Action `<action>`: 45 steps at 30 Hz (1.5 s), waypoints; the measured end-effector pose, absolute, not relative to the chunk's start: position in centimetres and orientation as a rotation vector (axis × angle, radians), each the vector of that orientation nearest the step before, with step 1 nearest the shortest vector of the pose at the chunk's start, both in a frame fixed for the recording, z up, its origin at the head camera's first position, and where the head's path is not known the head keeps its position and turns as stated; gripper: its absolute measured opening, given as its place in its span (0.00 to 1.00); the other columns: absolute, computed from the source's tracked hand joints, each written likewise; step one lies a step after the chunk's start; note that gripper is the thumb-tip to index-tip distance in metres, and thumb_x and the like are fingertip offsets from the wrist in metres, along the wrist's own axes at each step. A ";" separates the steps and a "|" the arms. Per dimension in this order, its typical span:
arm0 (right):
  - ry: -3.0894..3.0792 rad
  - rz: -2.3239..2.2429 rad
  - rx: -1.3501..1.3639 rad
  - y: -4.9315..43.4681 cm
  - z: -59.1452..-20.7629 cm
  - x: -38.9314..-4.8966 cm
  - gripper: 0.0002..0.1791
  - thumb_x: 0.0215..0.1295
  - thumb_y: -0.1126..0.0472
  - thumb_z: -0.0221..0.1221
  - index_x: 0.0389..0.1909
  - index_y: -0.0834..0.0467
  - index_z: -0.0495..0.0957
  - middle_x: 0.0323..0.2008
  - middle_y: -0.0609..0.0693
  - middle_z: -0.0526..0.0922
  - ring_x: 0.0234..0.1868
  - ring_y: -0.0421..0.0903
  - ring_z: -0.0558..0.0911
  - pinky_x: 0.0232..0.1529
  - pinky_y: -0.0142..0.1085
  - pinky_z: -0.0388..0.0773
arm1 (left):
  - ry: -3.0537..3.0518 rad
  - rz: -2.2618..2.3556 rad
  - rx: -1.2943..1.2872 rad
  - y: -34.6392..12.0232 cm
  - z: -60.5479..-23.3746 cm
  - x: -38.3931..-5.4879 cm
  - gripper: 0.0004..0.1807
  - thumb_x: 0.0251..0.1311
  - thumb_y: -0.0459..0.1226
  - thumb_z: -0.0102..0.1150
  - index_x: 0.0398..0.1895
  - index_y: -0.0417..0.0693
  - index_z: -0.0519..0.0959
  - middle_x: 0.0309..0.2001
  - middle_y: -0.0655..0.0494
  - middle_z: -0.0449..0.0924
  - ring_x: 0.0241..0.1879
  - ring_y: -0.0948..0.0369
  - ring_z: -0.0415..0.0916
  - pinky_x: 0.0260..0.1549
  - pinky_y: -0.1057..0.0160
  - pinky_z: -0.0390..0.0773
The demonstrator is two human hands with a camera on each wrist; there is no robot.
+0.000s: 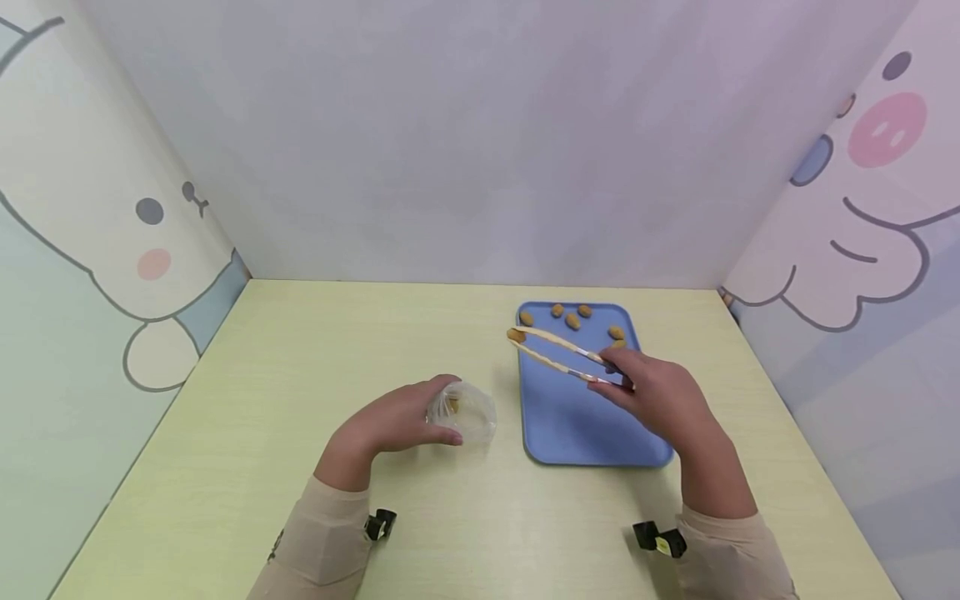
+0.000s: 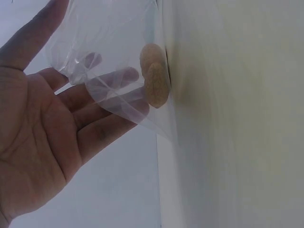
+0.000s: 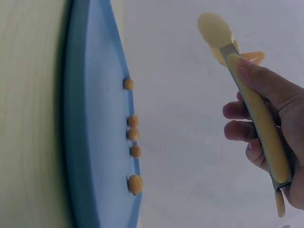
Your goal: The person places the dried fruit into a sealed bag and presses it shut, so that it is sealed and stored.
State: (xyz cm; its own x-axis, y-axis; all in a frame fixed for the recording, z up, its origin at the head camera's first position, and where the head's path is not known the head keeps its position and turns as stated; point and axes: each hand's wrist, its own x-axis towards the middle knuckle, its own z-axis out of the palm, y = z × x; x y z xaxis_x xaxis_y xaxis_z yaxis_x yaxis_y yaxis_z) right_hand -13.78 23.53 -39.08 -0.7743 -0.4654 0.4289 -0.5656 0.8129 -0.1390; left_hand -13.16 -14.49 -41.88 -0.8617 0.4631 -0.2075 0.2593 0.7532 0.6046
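Observation:
My left hand [image 1: 397,419] holds a clear plastic bag [image 1: 482,419] upright, thumb at the near side and fingers round the far side. Two tan, oval nuts [image 2: 156,88] show through the bag's bottom in the left wrist view. Tongs [image 1: 551,337] with cream-coloured tips and metal arms are in the grip of my right hand [image 1: 660,398]. At their tips is one brown nut [image 1: 516,335], over the left edge of the blue tray [image 1: 577,425]. In the right wrist view the tongs' handle [image 3: 261,123] lies between thumb and fingers.
Several more nuts [image 1: 573,321] lie in the far part of the tray. The pale wooden table [image 1: 300,350] meets walls [image 1: 480,167] at the back and both sides. The bag stands left of the tray.

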 end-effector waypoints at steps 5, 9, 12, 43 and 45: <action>-2.610 0.377 0.802 23.3 -38.9 -13.6 0.19 0.55 0.47 0.71 0.42 0.50 0.78 0.24 0.38 0.75 0.21 0.31 0.68 0.21 0.29 0.64 | 2.603 0.831 0.561 -14.5 -41.9 -13.2 0.47 0.47 0.60 0.71 0.71 0.63 0.63 0.50 0.66 0.75 0.49 0.63 0.72 0.55 0.54 0.71; -2.623 0.382 0.814 23.0 -38.6 -13.4 0.19 0.54 0.46 0.71 0.43 0.50 0.78 0.26 0.38 0.76 0.22 0.32 0.68 0.21 0.29 0.65 | 2.598 0.836 0.556 -14.5 -41.8 -13.1 0.47 0.47 0.59 0.71 0.71 0.63 0.63 0.50 0.66 0.75 0.50 0.63 0.72 0.56 0.54 0.71; -2.629 0.381 0.822 22.8 -38.5 -13.3 0.20 0.54 0.45 0.70 0.43 0.49 0.78 0.26 0.37 0.75 0.22 0.32 0.68 0.21 0.29 0.65 | 2.598 0.833 0.557 -14.5 -41.7 -13.1 0.47 0.48 0.60 0.71 0.71 0.62 0.63 0.51 0.65 0.75 0.50 0.63 0.72 0.56 0.54 0.71; -2.863 0.606 0.951 21.5 -37.9 -12.2 0.15 0.60 0.40 0.65 0.43 0.42 0.79 0.27 0.30 0.73 0.25 0.31 0.69 0.26 0.28 0.68 | 2.577 0.852 0.583 -14.5 -41.8 -13.1 0.46 0.48 0.59 0.71 0.70 0.62 0.63 0.44 0.67 0.75 0.44 0.63 0.72 0.49 0.55 0.73; -2.872 0.642 0.969 21.4 -38.0 -12.2 0.14 0.61 0.40 0.64 0.42 0.41 0.79 0.27 0.29 0.74 0.25 0.30 0.70 0.26 0.28 0.69 | 2.578 0.852 0.585 -14.5 -41.8 -13.2 0.46 0.48 0.59 0.71 0.70 0.62 0.63 0.44 0.67 0.75 0.43 0.63 0.72 0.48 0.55 0.73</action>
